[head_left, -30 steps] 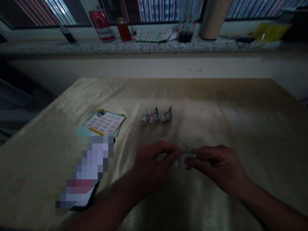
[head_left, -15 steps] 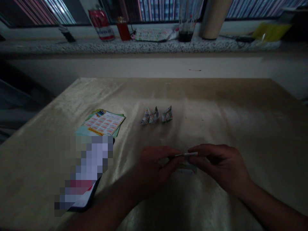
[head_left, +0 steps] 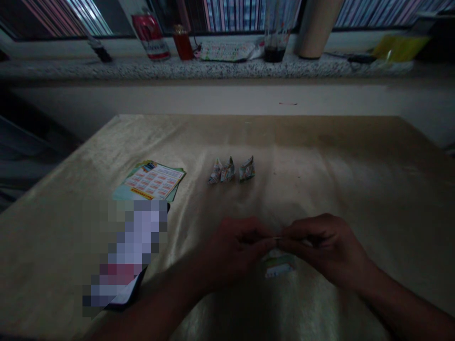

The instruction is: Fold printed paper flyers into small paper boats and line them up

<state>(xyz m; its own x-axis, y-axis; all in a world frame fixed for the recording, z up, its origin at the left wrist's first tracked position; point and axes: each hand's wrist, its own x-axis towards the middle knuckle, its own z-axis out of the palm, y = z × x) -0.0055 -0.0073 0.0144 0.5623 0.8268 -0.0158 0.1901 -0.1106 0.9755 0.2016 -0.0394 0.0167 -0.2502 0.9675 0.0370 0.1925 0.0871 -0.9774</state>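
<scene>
My left hand (head_left: 245, 246) and my right hand (head_left: 320, 246) meet over the front middle of the table, thumbs and fingers pinched together. Between their fingertips is a folded piece of printed paper (head_left: 279, 268); its white and green lower part shows under the fingers, while the upper part is mostly hidden. Further back stand three small folded paper shapes with pointed tips: a left one (head_left: 214, 172), a middle one (head_left: 228, 170) close against it, and a right one (head_left: 247, 169) a little apart.
A stack of printed sheets (head_left: 156, 181) lies on the table (head_left: 337, 156) to the left. Nearer, beside my left forearm, is a phone (head_left: 137, 246) with a blurred screen. Along the windowsill (head_left: 220, 70) stand a red can (head_left: 151, 38), an orange bottle (head_left: 183, 43) and a cup with dark liquid (head_left: 275, 49).
Both hands have drawn closer together, their fingertips now nearly touching. The held paper has shifted slightly towards me, and more of its lower part shows.
</scene>
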